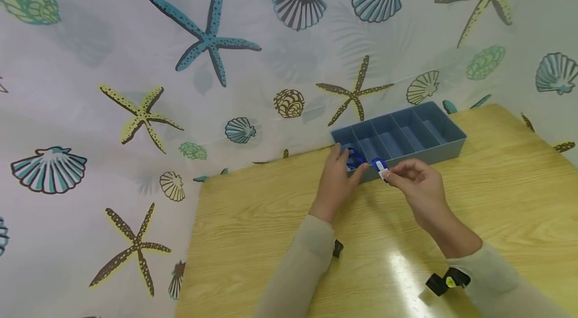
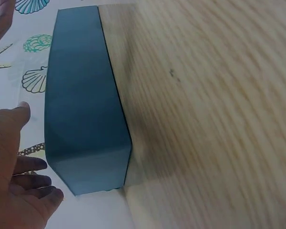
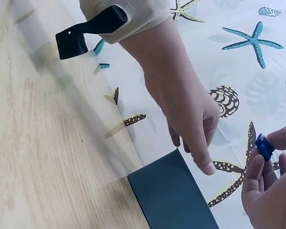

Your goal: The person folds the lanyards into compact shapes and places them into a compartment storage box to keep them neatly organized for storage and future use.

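A blue-grey divided box (image 1: pixel 420 156) stands on the table. My left hand (image 1: pixel 336 185) is at its left end, thumb and fingers spread over the end compartment. Inside that compartment lies a dark blue looped strap (image 1: pixel 357 156), partly hidden by the fingers. In the left wrist view the left hand (image 2: pixel 12 167) has loosely bent fingers beside the box's end, with nothing visible in them. My right hand (image 1: pixel 424 190) pinches a small blue-and-white piece (image 1: pixel 380 167) between thumb and fingers, in front of the box. The right wrist view shows this piece (image 3: pixel 264 147) held apart from the box.
A wood-grain table (image 1: pixel 253 227) lies under both arms. Behind the box hangs a white cloth (image 1: pixel 253 92) printed with shells and starfish, close to its back wall. Black wrist straps (image 1: pixel 437 284) stick out from the sleeves.
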### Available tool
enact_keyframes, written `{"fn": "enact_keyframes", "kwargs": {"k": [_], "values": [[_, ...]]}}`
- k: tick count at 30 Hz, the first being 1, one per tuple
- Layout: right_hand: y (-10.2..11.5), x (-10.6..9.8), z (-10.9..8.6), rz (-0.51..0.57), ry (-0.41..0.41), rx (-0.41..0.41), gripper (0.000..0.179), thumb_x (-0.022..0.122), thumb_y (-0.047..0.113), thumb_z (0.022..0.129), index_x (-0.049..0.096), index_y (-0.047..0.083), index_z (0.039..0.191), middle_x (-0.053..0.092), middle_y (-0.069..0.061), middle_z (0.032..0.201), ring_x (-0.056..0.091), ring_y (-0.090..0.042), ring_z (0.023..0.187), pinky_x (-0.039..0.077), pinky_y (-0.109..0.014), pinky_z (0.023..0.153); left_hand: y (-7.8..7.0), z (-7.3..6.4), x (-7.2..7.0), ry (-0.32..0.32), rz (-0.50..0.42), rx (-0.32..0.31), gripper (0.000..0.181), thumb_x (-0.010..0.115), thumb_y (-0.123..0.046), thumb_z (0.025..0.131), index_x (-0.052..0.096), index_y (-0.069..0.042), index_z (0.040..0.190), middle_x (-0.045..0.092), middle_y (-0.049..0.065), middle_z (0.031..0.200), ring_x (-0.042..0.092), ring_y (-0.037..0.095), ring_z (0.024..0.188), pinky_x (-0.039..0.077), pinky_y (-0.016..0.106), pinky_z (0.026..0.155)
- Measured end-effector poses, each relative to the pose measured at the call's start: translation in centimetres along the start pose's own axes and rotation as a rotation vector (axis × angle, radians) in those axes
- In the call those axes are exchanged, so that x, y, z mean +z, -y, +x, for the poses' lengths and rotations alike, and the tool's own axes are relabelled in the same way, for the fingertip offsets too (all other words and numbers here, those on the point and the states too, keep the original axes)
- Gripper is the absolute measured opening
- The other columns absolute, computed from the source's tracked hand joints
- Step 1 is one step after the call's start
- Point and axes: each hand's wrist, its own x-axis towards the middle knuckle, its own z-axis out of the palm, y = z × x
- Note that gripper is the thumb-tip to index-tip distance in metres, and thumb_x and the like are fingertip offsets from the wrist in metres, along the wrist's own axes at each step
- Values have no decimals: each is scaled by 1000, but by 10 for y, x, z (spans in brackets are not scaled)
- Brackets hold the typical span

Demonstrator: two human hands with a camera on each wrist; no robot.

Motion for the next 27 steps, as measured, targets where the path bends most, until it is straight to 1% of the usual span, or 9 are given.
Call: {"fn": "enact_keyframes", "kwargs": {"k": [4, 8, 10, 14, 18, 21, 24, 26, 27], "values": [[2, 2, 6, -10, -11, -4, 15, 80, 1, 93, 66, 0, 99, 73, 4, 90, 74, -8, 88, 62, -20, 79, 2, 3, 7, 26, 52, -11, 87, 53, -59, 107, 30, 1, 165, 13, 24, 176, 12, 35, 166, 31, 46, 129], [3, 4, 14, -34, -15, -18, 16, 81, 4, 93, 66, 0, 98, 73, 5, 90, 72, -8, 88, 61, -19, 79, 4, 5, 17, 25, 85, -21, 90, 43, -59, 110, 11, 1, 168, -5, 23, 177, 4, 35, 166, 27, 45, 131], [2, 5, 18, -50, -16, -20, 16, 81, 5, 93, 66, 1, 97, 72, 5, 90, 72, -8, 88, 61, -18, 79, 5, 5, 22, 27, 94, -32, 88, 38, -58, 112, 7, 3, 168, -7, 24, 177, 2, 35, 166, 24, 44, 132], [0, 6, 27, -131, -36, -32, 18, 82, 7, 94, 66, 0, 99, 72, 8, 89, 71, -7, 88, 60, -17, 77, 5, 4, 30, 31, 113, -53, 84, 30, -55, 114, 9, 9, 166, -4, 26, 176, 4, 36, 166, 21, 44, 133], [-3, 5, 38, -281, -62, -84, 26, 82, 8, 93, 65, -7, 104, 70, 11, 89, 69, -3, 87, 58, -14, 75, 3, 4, 34, 4, 173, -43, 80, 29, -50, 116, 13, 10, 165, 3, 29, 175, 8, 37, 166, 21, 43, 133], [-8, 4, 47, -410, -64, -149, 28, 82, 10, 93, 65, -9, 104, 70, 3, 92, 67, 0, 85, 57, -11, 75, 2, 4, 35, -8, 231, -26, 76, 29, -46, 116, 13, 11, 165, 8, 30, 175, 9, 38, 165, 20, 42, 134], [-14, 3, 56, -592, -50, -223, 22, 81, 12, 94, 67, -4, 97, 72, -8, 91, 66, -3, 79, 54, -11, 70, 1, 5, 36, 8, 271, -22, 74, 28, -43, 117, 11, 10, 165, 11, 31, 175, 9, 38, 165, 19, 42, 134], [-19, 3, 62, -718, -41, -277, 19, 81, 13, 94, 67, 0, 92, 73, -14, 88, 66, -8, 74, 53, -16, 67, 1, 5, 37, 31, 278, -28, 73, 27, -42, 117, 10, 10, 165, 10, 31, 175, 9, 38, 165, 18, 42, 134], [-21, 3, 64, -778, -38, -299, 18, 80, 13, 93, 66, 2, 90, 73, -14, 86, 66, -12, 73, 52, -20, 67, 1, 6, 38, 36, 287, -29, 73, 27, -42, 117, 10, 11, 165, 12, 31, 174, 10, 38, 165, 19, 42, 134]]}}
